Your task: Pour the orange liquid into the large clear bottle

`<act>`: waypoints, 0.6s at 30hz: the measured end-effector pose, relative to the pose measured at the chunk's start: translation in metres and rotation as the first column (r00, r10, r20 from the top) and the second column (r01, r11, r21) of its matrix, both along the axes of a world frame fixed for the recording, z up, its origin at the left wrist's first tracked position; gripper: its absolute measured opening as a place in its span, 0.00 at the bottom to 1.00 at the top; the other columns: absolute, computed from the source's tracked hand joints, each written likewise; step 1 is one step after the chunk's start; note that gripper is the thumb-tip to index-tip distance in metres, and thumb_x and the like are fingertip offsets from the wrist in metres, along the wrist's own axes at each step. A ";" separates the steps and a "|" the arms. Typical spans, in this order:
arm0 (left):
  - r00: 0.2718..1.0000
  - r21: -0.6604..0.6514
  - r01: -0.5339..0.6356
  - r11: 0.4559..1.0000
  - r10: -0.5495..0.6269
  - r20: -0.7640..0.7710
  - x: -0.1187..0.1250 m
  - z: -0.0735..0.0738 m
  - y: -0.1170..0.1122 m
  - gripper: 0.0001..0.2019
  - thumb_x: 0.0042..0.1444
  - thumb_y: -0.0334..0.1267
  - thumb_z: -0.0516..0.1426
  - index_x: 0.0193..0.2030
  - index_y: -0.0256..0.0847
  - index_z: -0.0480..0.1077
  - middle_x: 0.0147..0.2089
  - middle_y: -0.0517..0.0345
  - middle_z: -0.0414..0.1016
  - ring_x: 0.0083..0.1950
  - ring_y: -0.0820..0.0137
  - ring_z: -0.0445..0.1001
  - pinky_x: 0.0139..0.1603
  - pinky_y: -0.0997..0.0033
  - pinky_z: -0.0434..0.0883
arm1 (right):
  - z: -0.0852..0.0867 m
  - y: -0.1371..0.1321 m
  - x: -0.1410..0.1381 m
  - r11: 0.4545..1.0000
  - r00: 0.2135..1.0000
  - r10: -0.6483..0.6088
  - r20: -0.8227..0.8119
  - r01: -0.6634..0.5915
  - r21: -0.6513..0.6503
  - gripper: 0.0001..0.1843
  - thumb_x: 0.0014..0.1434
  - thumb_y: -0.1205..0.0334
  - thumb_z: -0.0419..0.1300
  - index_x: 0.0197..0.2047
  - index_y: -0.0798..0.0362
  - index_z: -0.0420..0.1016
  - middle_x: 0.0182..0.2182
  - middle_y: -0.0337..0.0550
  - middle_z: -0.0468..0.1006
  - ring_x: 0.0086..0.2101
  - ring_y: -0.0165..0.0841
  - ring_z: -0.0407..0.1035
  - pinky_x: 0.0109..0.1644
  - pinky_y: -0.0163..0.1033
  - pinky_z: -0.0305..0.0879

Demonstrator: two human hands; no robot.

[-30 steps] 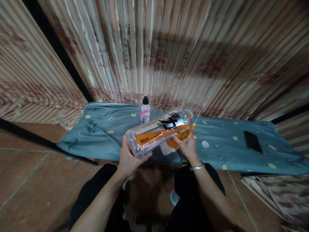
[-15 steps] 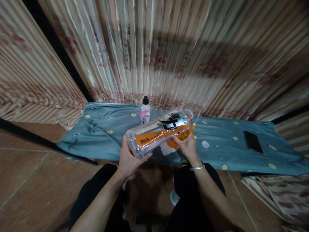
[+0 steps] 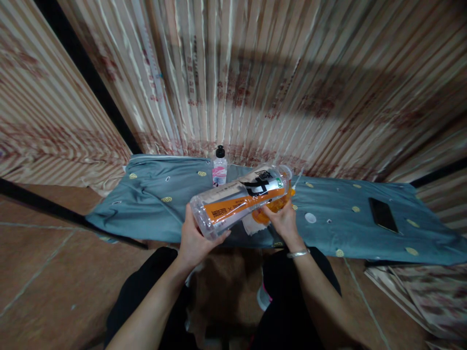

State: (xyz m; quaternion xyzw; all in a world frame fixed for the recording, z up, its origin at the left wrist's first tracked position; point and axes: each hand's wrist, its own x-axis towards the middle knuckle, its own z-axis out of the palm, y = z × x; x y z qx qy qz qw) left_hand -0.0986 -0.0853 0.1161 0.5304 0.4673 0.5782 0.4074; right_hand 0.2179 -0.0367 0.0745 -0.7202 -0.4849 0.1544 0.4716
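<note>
A large clear plastic bottle with an orange and black label lies tilted on its side in the air, its mouth toward the far right. My left hand is closed around the bottle's base. My right hand is closed under the neck end, gripping an orange object that I cannot name, with a pale cloth hanging just below. A thin white stick pokes out near the bottle's mouth.
A grey-blue patterned cloth covers a low surface. On it stand a small pink-labelled bottle with a black cap, a white round lid and a black phone. Striped curtains hang behind. My dark-clad knees rest over a tiled floor.
</note>
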 end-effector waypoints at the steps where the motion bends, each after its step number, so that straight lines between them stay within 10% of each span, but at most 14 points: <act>1: 1.000 0.002 -0.001 1.000 0.001 0.007 0.000 0.000 0.000 0.44 0.41 0.57 0.90 0.57 0.47 0.76 0.54 0.50 0.95 0.57 0.45 1.00 0.61 0.47 0.98 | -0.001 0.000 0.000 1.000 1.000 0.002 0.002 -0.002 0.001 0.61 0.45 0.21 0.82 0.71 0.52 0.79 0.60 0.72 0.96 0.61 0.74 0.91 0.69 0.75 0.88; 18: 1.000 0.001 0.015 1.000 -0.015 0.003 -0.001 -0.004 0.000 0.44 0.42 0.56 0.90 0.59 0.47 0.75 0.53 0.52 0.94 0.56 0.45 1.00 0.60 0.47 0.99 | -0.003 0.000 0.002 1.000 1.000 0.005 0.016 -0.005 0.008 0.62 0.46 0.21 0.82 0.72 0.53 0.79 0.59 0.71 0.95 0.61 0.72 0.91 0.68 0.72 0.88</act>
